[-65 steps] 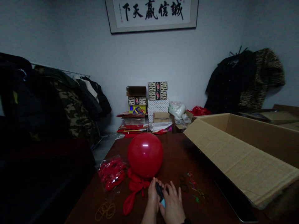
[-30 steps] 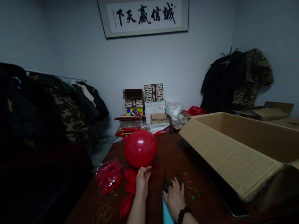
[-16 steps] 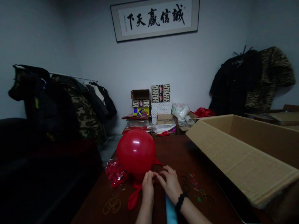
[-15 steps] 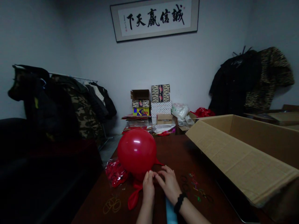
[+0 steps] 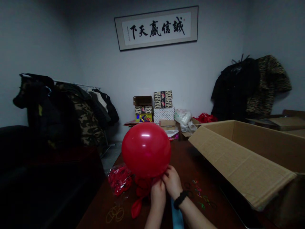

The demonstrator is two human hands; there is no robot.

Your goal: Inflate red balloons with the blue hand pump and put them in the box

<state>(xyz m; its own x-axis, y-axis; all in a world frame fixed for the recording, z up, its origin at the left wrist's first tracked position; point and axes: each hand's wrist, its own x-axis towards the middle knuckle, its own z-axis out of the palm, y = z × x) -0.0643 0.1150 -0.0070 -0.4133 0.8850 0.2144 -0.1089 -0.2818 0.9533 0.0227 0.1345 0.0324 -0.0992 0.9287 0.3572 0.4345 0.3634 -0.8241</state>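
Observation:
A round, inflated red balloon (image 5: 146,149) stands over the near part of the table, its neck hidden at its underside. My left hand (image 5: 158,193) is closed at that neck, fingertips partly covered by the balloon. Right beside it, my right hand (image 5: 172,183), with a black band on the wrist, is curled in with its fingers at the same spot. Limp red balloons (image 5: 136,208) lie on the table below and left of my hands. A clear bag of red balloons (image 5: 119,179) is just left of the inflated one.
Tan rubber bands (image 5: 115,214) lie at front left, small coloured bands (image 5: 199,192) right of my hands. A light blue strip (image 5: 176,216) is under my right wrist. An open cardboard box (image 5: 240,162) takes up the table's right side. Stacked boxes (image 5: 163,100) stand at the back.
The balloon looks bigger and sits slightly further right and higher in view. Both my hands have moved right and closer together, and my right fingers have curled in under the balloon.

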